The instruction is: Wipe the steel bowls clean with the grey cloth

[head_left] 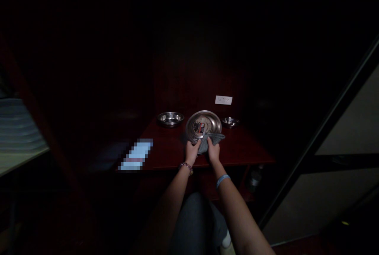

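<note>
A round stainless steel plate (213, 119), with a red and black label at its centre, is tilted up above the dark red table. My left hand (192, 150) grips its near rim, thumb on top. My right hand (213, 150) is closed on a grey cloth (204, 144) at the plate's near right edge; the cloth lies over part of the rim and hangs below it. The fingers under the plate are hidden. Beyond the plate, a wider steel dish (170, 119) rests to the left and a smaller steel dish (230, 122) to the right.
The reddish table (168, 154) stands against a dark wall with a white socket panel (224, 100). A pixelated bright screen (136, 155) lies at its left edge. Under the right side is a jar-like container (254, 180). A stack of pale items (20, 124) sits at far left.
</note>
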A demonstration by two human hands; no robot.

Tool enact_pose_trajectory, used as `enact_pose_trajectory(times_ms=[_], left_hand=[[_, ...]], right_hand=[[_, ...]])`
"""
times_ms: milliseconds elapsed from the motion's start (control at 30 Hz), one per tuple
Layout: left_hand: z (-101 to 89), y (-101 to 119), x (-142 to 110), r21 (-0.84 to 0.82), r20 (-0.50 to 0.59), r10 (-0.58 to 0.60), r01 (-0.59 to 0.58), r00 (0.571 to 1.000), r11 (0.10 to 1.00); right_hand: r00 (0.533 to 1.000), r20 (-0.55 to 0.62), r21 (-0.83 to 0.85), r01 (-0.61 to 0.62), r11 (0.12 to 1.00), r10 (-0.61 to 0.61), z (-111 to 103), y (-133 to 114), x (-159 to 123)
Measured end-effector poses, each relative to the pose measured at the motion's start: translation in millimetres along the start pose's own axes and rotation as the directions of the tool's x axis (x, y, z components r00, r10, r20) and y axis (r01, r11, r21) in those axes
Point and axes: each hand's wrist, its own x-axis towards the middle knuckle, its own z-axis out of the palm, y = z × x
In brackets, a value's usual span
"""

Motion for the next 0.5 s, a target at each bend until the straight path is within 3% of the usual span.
enact_pose_trajectory(times_ms=[500], left_hand=[[-1.4, 4.4, -1.0, 0.052, -0.037, -0.03, 0.032, 0.999, 0.998]], right_hand=[[1.0, 0.004, 0.013, -0.018, 1.0, 0.018, 0.2, -3.5, -1.8]])
